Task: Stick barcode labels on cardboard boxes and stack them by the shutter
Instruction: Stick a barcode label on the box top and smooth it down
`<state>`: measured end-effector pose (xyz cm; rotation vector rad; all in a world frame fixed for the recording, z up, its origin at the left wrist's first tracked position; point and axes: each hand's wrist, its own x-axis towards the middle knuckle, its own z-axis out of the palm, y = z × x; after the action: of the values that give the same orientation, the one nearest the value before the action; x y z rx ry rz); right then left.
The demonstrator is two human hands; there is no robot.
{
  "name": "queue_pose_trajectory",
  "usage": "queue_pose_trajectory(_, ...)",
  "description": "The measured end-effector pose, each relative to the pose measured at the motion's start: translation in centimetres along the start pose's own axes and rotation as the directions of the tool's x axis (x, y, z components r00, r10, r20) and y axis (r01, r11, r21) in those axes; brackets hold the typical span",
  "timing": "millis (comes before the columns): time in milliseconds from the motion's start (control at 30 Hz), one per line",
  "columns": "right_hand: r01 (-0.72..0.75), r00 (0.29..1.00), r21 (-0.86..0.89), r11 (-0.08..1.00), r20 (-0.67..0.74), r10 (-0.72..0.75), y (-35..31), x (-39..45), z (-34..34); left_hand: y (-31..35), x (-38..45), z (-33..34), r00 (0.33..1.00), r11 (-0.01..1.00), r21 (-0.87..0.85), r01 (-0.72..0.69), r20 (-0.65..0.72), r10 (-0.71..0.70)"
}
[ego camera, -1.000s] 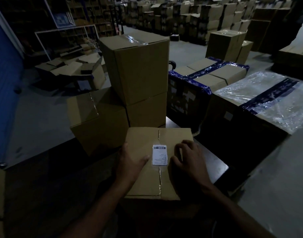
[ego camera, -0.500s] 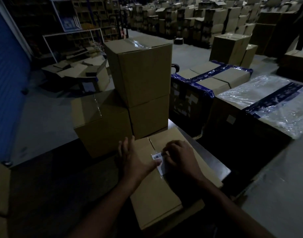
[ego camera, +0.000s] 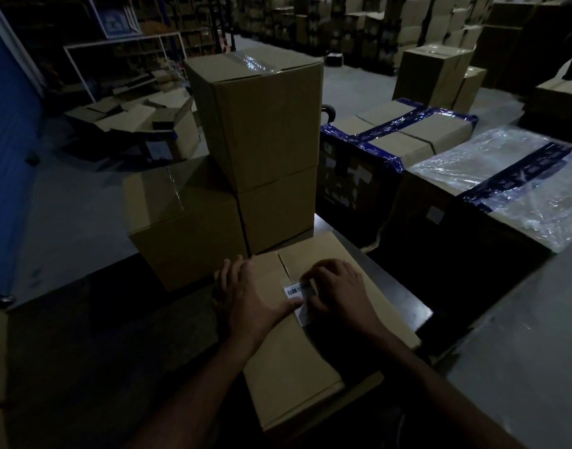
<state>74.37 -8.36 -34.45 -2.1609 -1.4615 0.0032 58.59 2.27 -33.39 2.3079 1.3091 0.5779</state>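
On the cardboard box [ego camera: 287, 367], both flat, open-fingered hands, left hand [ego camera: 252, 296] and right hand [ego camera: 339, 290], press the barcode label [ego camera: 294, 290].

Nearest box [ego camera: 294, 367] sits on the table [ego camera: 404, 306], label [ego camera: 298, 294] on its top between the left hand [ego camera: 252, 296] and right hand [ego camera: 339, 290]. Behind it, a stack of two boxes [ego camera: 262, 150]; another box [ego camera: 181, 218] to their left. Wrapped cartons [ego camera: 398, 137] right.
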Motion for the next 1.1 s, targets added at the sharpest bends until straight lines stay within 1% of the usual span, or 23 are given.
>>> queue_pose_trajectory(167,-0.036,0.999,0.03,0.999,0.004,0.036,0.2,0.0,-0.3,-0.4,0.0,0.2,1.0,1.0,-0.014,-0.023,-0.012,0.023)
queue_pose_trajectory(267,-0.03,0.999,0.042,0.999,0.018,0.029,0.5,0.1,-0.2,-0.3,0.0,0.2,1.0,1.0,-0.014,-0.024,-0.008,0.024)
queue_pose_trajectory(333,-0.059,0.998,0.106,0.993,0.012,0.058,0.5,0.2,-0.6,-0.3,0.1,0.3,0.999,1.0,-0.018,-0.025,-0.024,0.025)
queue_pose_trajectory(400,-0.118,0.993,0.179,0.977,-0.003,0.12,0.2,-0.2,-1.2,-0.2,0.2,0.3,1.0,1.0,0.003,-0.027,0.006,0.027)
queue_pose_trajectory(433,-0.132,0.991,0.171,0.976,-0.011,0.136,0.0,-0.8,-1.4,-0.1,0.1,0.1,0.999,0.999,0.029,-0.029,0.032,0.028)
queue_pose_trajectory(567,-0.234,0.972,-0.028,0.972,-0.038,0.233,-1.8,-4.9,-1.2,0.3,0.5,-0.2,0.992,0.992,0.121,-0.043,0.124,0.028)
queue_pose_trajectory(633,-0.254,0.966,-0.059,0.965,-0.064,0.25,-2.8,-6.8,-1.0,0.0,1.4,-0.3,0.985,0.969,0.229,-0.088,0.164,0.051)
queue_pose_trajectory(700,-0.239,0.968,-0.089,0.967,-0.093,0.231,-3.3,-7.5,-0.7,-0.4,2.4,-0.4,0.971,0.939,0.306,-0.157,0.223,0.089)
queue_pose_trajectory(767,-0.2,0.976,-0.095,0.975,-0.108,0.189,-3.1,-6.8,-0.9,-0.4,3.1,-0.6,0.959,0.943,0.284,-0.175,0.268,0.097)
queue_pose_trajectory(867,-0.098,0.994,-0.06,0.993,-0.053,0.095,-1.5,-4.5,-1.8,0.0,3.5,-1.1,0.963,0.966,0.249,-0.064,0.269,-0.005)
queue_pose_trajectory(1000,0.039,0.996,0.028,0.999,0.083,-0.041,1.7,-1.3,-3.7,0.5,2.9,-1.5,0.961,0.945,0.321,0.062,0.237,-0.144)
queue_pose_trajectory(1100,0.057,0.993,0.085,0.995,0.101,-0.066,2.7,0.4,-3.7,0.6,2.7,-1.3,0.943,0.943,0.304,0.132,0.255,-0.214)
